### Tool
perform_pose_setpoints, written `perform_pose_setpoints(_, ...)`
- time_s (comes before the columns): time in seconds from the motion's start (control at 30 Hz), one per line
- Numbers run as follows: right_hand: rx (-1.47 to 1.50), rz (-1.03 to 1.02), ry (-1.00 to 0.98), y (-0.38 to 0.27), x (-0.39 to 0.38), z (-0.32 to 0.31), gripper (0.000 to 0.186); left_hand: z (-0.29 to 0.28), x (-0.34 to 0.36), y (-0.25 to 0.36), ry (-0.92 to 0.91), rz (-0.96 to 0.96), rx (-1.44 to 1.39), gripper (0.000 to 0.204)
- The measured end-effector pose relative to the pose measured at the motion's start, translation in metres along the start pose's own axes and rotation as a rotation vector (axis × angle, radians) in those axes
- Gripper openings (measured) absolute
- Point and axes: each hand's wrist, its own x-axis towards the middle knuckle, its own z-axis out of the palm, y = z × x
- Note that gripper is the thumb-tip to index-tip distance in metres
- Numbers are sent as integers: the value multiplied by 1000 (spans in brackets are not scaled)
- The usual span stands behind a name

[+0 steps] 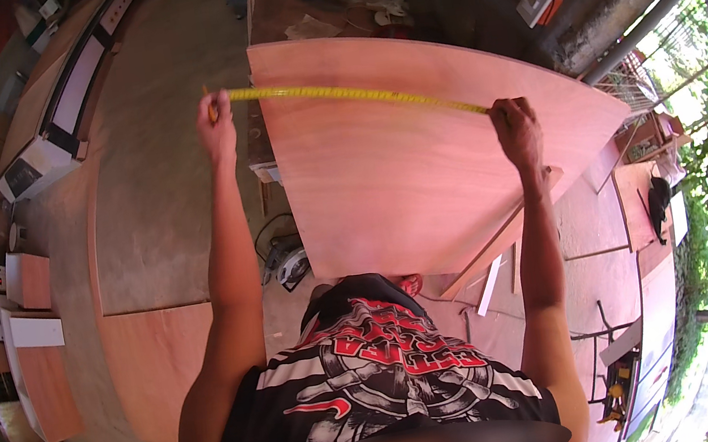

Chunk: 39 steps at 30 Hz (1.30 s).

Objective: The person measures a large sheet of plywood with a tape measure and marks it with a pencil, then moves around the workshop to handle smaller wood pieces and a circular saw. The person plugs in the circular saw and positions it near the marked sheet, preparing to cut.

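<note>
Head: yellow tape between hands

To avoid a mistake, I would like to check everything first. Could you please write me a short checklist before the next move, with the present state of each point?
1. Measuring tape held at both ends: ok; left hand and right hand both grip it.
2. Tape path free: ok; nothing lies over it between the hands.
3. Tape's left end at the left edge of the plywood sheet: not ok; in this view it runs past that edge.
4. Tape flat against the sheet: cannot tell from above.
5. Tape reading: cannot tell; the marks are too small.
6. Circular saw apart from both hands: ok; it sits by the sheet's near left corner.
</note>
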Motion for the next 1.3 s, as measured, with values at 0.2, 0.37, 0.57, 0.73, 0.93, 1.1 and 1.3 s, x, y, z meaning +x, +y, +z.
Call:
perform_pose_setpoints(0.2, -27, 36, 61, 6, 31, -30, 9, 69, 32, 12, 120, 167, -55, 25)
perform_pose_setpoints(0.37, -20, 8, 26, 37, 41, -36, 15, 99, 28, 1, 256, 323, 141, 23)
perform_pose_setpoints(0.57, -68, 63, 39, 122, 50, -54, 16, 103, 31, -3, 273, 351, 155, 28)
perform_pose_setpoints(0.73, -217, 201, 85, 203, 56, -92, 19, 107, 30, -7, 300, 317, 102, 34)
perform_pose_setpoints(0.93, -284, 268, 268, 219, 49, -77, 22, 107, 34, -14, 337, 342, 215, 35)
perform_pose_setpoints(1.1, -259, 274, 371, 218, 43, -67, 21, 111, 33, -15, 373, 344, 256, 36)
perform_pose_setpoints(1.3, -226, 169, 451, 226, 41, -57, 15, 116, 27, -8, 395, 283, 275, 40)
